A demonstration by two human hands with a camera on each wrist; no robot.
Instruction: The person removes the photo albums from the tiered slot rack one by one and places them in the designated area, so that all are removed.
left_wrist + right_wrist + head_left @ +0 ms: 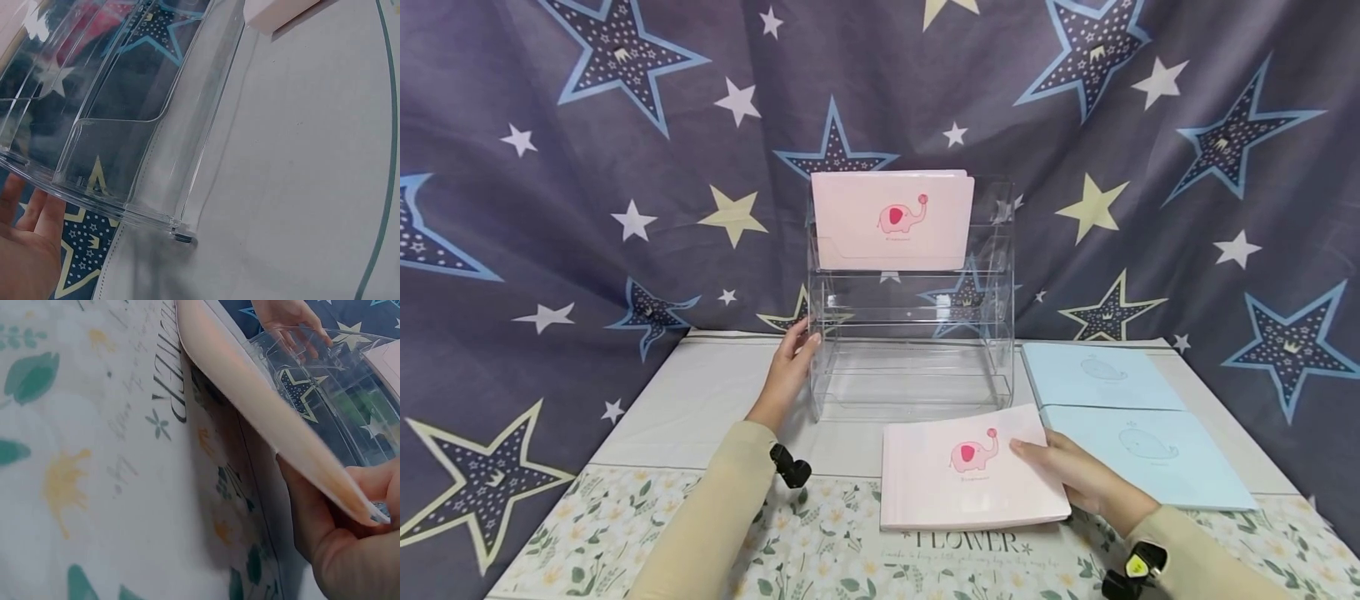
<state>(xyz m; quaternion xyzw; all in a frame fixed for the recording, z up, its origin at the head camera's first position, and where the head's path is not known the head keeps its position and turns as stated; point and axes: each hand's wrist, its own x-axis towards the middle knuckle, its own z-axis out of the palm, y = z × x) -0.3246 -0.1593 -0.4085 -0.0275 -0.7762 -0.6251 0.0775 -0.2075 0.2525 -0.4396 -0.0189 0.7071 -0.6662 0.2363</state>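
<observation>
My right hand (1093, 479) grips the right edge of a pink booklet (925, 492) with an elephant printed on its cover, thumb on top and fingers underneath. That edge is raised and the booklet slopes down to the left, low over the flowered cloth. The right wrist view shows the booklet (262, 406) nearly edge-on. A clear tiered display rack (917, 367) stands upright at the back of the table. Against its left side rest the extended fingers of my left hand (790, 367). In the left wrist view, fingertips pass behind the rack's side panel (106, 203).
More pink elephant booklets (857, 217) stand in the rack's top tier. Right of the rack lie two groups of light blue whale booklets, the far one (1067, 375) behind the near one (1195, 475). A star-patterned curtain (685, 167) hangs right behind the table.
</observation>
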